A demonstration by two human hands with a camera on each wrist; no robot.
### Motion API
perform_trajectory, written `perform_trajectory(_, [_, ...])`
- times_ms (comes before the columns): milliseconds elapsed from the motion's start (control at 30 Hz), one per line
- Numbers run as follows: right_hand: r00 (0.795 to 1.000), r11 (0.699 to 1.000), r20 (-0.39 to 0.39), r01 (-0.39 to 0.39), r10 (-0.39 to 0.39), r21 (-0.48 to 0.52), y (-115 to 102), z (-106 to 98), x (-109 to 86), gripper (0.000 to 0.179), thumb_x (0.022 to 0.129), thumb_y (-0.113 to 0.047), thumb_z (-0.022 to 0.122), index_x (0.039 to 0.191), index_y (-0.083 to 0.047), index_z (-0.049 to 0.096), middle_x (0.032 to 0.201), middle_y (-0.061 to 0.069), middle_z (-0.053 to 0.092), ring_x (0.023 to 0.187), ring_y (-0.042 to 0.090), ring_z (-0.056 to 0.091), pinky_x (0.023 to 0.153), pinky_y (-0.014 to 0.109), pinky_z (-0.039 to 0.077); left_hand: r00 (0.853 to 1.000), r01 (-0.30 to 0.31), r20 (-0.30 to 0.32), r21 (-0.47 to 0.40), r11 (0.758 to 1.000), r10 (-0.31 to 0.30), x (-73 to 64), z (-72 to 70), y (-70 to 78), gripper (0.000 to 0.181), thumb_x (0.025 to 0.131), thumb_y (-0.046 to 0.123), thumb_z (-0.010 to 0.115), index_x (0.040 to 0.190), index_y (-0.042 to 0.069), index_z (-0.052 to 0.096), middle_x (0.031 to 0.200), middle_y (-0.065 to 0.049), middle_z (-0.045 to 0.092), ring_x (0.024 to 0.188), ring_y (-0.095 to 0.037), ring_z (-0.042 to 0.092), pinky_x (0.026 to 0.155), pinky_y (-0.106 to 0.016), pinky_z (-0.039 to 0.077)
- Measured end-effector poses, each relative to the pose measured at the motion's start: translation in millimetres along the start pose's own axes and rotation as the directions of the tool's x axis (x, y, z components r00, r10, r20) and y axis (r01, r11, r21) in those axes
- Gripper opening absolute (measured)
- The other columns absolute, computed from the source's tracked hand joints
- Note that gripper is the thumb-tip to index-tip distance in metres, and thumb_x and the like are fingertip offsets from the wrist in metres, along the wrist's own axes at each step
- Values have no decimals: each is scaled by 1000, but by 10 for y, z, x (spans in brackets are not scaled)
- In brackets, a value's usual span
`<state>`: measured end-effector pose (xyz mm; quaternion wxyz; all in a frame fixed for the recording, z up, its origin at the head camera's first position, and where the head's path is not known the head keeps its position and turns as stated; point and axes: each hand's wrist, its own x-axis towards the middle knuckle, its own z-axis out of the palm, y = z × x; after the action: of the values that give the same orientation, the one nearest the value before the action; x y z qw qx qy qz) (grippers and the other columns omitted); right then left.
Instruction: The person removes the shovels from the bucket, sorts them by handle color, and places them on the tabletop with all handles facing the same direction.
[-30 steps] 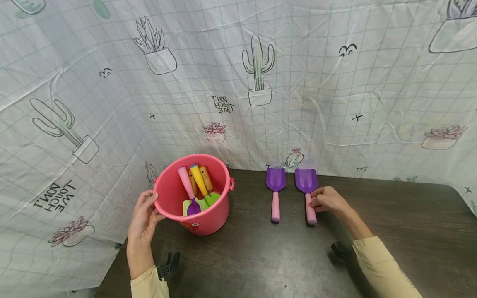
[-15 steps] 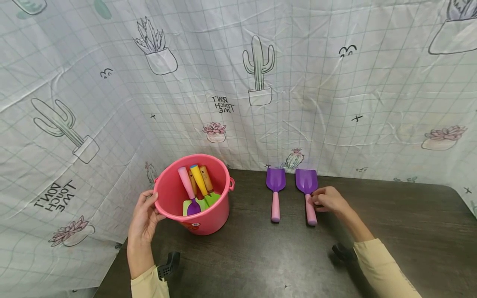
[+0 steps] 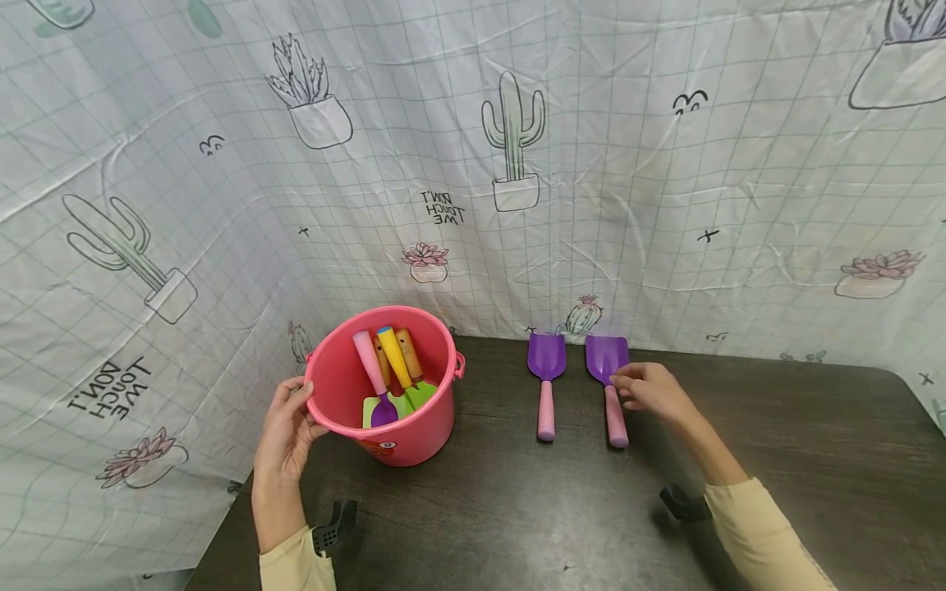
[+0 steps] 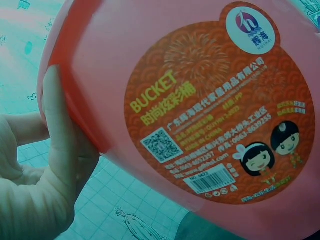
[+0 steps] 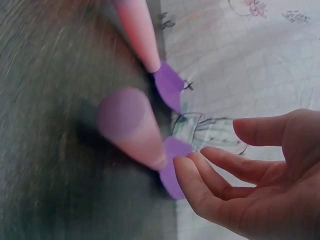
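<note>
On the left of the head view, a pink bucket (image 3: 429, 431) stands with its mouth facing the camera. My left hand (image 3: 284, 439) grips its rim, thumb on one side and fingers on the other; the left wrist view shows this close beside a red label (image 4: 175, 120). To the right, two purple toy shovels with pink handles lie side by side, a left shovel (image 3: 547, 357) and a right shovel (image 3: 606, 359). My right hand (image 3: 658, 394) is at the right shovel's neck. In the right wrist view its thumb stands apart from the loosely bent fingers (image 5: 190, 182), with nothing between them.
Inside the bucket lean a small purple shovel (image 3: 384, 412) with a pink handle, a yellow handle (image 3: 394, 355), tan handles (image 3: 409, 355) and green pieces (image 3: 421, 396). The dark tabletop (image 3: 502, 509) ends at a cactus-printed curtain (image 3: 628, 205) behind and to the left.
My right hand has moved slightly up the right shovel's handle towards the blade. The left hand and bucket have stayed put; both shovels lie practically where they were.
</note>
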<state>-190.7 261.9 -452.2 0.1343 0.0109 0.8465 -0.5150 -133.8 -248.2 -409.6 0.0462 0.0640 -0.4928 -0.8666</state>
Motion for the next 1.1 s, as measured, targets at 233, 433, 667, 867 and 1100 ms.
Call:
perform_trajectory(233, [997, 997, 2, 74, -74, -32, -223, 58, -80, 44, 108, -16, 54, 133, 20, 53, 124, 35, 62, 102, 32, 69, 84, 40, 63, 999, 16, -30, 26, 1000, -16, 2, -5, -5, 8, 110, 10, 50, 116, 8, 47, 94, -8, 67, 68, -15, 74, 56, -26, 61])
perform_trajectory(433, [987, 985, -7, 161, -162, -61, -499, 114, -160, 43, 106, -22, 59, 134, 12, 58, 123, 27, 66, 94, 22, 70, 83, 39, 62, 999, 21, -43, 32, 999, -19, -2, 1, 4, 10, 109, 11, 52, 117, 8, 46, 94, -7, 67, 68, -15, 74, 57, -26, 61])
perform_trajectory(667, [964, 964, -2, 267, -267, -14, -784, 199, -270, 38, 105, -17, 60, 131, 11, 59, 125, 27, 67, 104, 29, 69, 80, 27, 62, 1000, 11, -26, 14, 1000, -10, 8, 4, -4, 8, 109, 10, 51, 115, 7, 46, 93, -8, 68, 69, -16, 75, 57, -27, 62])
perform_trajectory(867, [948, 948, 2, 318, -318, 12, -941, 275, -342, 36, 105, -15, 61, 131, 10, 60, 126, 25, 67, 104, 29, 71, 84, 31, 62, 999, 15, -34, 27, 1000, -14, 3, 6, -10, 8, 109, 10, 50, 116, 8, 46, 92, -7, 69, 67, -15, 74, 56, -27, 62])
perform_trajectory(1100, [934, 934, 17, 356, -357, 24, -1110, 367, -473, 36, 104, -17, 63, 132, 7, 61, 125, 20, 68, 101, 25, 70, 85, 28, 61, 999, 15, -37, 26, 1000, -14, 5, -9, -13, 10, 110, 10, 50, 118, 8, 45, 93, -7, 69, 68, -16, 74, 57, -27, 62])
